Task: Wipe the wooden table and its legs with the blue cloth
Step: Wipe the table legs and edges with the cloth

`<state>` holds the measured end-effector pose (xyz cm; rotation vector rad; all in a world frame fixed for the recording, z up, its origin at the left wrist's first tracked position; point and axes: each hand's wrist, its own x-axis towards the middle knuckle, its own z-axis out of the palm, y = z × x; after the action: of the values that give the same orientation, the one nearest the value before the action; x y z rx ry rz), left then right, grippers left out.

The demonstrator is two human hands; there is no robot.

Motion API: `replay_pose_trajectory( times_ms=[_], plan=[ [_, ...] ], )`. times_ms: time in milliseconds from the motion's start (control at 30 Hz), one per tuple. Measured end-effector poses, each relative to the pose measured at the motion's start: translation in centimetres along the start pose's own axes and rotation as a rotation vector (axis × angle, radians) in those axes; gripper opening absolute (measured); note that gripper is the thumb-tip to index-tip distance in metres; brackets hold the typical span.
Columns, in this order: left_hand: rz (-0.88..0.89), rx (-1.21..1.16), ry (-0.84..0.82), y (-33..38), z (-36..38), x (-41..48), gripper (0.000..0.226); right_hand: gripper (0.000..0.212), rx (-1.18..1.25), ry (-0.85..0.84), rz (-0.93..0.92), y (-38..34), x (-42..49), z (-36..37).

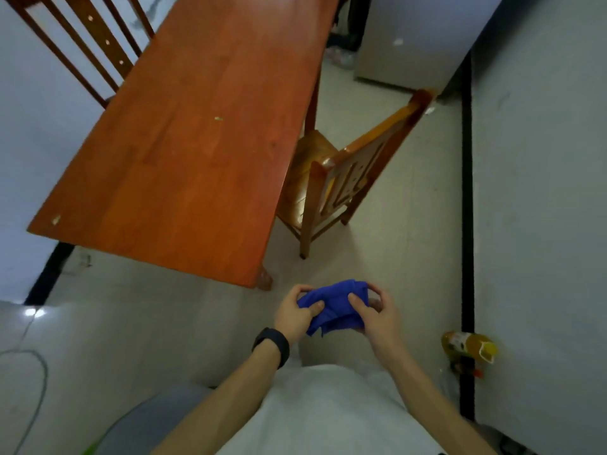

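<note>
Blue cloth (335, 305) bunched between both hands at 6 o'clock, pinched by left hand (297, 311) and right hand (374, 315), wooden table (197, 133) at 11 o'clock, chair (341, 178) tucked at its right, pale tiled floor (394, 251) beneath

place: home dining area | evidence: wooden table (197, 142), wooden chair (331, 182), tiled floor (394, 241), bottle (466, 348) by wall (542, 224)

Black wristband (272, 345) on left wrist, white shirt (328, 415)
</note>
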<state>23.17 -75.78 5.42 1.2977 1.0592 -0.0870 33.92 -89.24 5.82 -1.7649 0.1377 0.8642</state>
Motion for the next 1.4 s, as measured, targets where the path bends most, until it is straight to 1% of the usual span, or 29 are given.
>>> replay_pose_trajectory(
  times_ms=[67, 133, 200, 233, 300, 367, 433, 500, 533, 633, 767, 833, 933, 1000, 1100, 1167, 1233, 1300, 1333, 1400],
  plan=[
    [0.038, 0.022, 0.091, 0.6, 1.5, 0.1, 0.021, 0.04, -0.124, 0.063, -0.099, -0.4, 1.4, -0.9],
    [0.069, 0.073, 0.148, 1.2, 3.3, 0.1, 0.02, 0.04, -0.247, 0.1, -0.201, -0.9, 2.6, -1.2],
    [0.046, 0.071, 0.253, 1.3, 5.2, 0.5, 0.018, 0.037, -0.327, 0.058, -0.272, -1.0, 4.1, -1.4],
    [0.029, 0.039, 0.322, 1.2, 6.1, 0.6, 0.017, 0.036, -0.363, -0.003, -0.316, -1.1, 4.9, -1.6],
    [-0.011, -0.081, 0.438, 1.3, 7.5, 0.8, 0.015, 0.038, -0.457, -0.215, -0.391, -1.4, 6.4, -1.5],
    [-0.05, -0.223, 0.494, 0.5, 8.7, 1.0, 0.016, 0.046, -0.519, -0.454, -0.399, -1.0, 7.5, -1.3],
    [-0.067, -0.346, 0.518, -0.3, 9.7, 1.0, 0.017, 0.057, -0.503, -0.596, -0.39, -0.2, 8.0, -1.5],
    [-0.105, -0.478, 0.493, -1.5, 10.5, 1.4, 0.017, 0.067, -0.479, -0.655, -0.341, 1.1, 8.7, -1.8],
    [-0.127, -0.526, 0.459, -2.0, 10.7, 1.6, 0.017, 0.069, -0.489, -0.654, -0.321, 1.7, 9.0, -1.7],
    [-0.212, -0.589, 0.295, -3.4, 9.9, 2.8, 0.019, 0.065, -0.571, -0.598, -0.312, 3.8, 10.7, -1.1],
    [-0.245, -0.393, 0.136, -5.7, 6.6, 5.0, 0.033, 0.059, -0.701, -0.607, -0.372, 6.7, 13.3, 1.1],
    [-0.268, -0.34, 0.12, -7.7, 5.1, 6.3, 0.033, 0.055, -0.769, -0.588, -0.419, 8.3, 14.1, 2.8],
    [-0.259, -0.364, 0.142, -11.2, 3.0, 8.6, 0.026, 0.051, -0.804, -0.567, -0.509, 11.0, 15.6, 5.8],
    [-0.204, -0.376, 0.237, -13.7, 1.4, 10.6, 0.026, 0.05, -0.772, -0.572, -0.551, 13.0, 17.3, 7.6],
    [-0.112, -0.372, 0.548, -17.7, -1.4, 14.0, 0.029, 0.049, -0.795, -0.577, -0.624, 15.7, 20.4, 9.5],
    [-0.059, -0.398, 0.723, -19.7, -3.0, 16.2, 0.039, 0.05, -0.828, -0.622, -0.702, 17.2, 22.6, 10.4],
    [0.001, -0.4, 0.811, -21.0, -4.2, 18.2, 0.048, 0.053, -0.839, -0.671, -0.76, 18.3, 24.7, 11.5],
    [0.109, -0.386, 0.872, -21.8, -5.1, 20.4, 0.053, 0.057, -0.799, -0.684, -0.855, 19.2, 26.5, 13.0],
    [0.187, -0.38, 0.901, -22.1, -5.4, 21.4, 0.053, 0.059, -0.758, -0.689, -0.918, 19.4, 27.1, 13.9],
    [0.341, -0.36, 0.943, -22.4, -5.7, 23.3, 0.05, 0.058, -0.646, -0.694, -1.102, 19.2, 27.9, 15.9]
  ],
)
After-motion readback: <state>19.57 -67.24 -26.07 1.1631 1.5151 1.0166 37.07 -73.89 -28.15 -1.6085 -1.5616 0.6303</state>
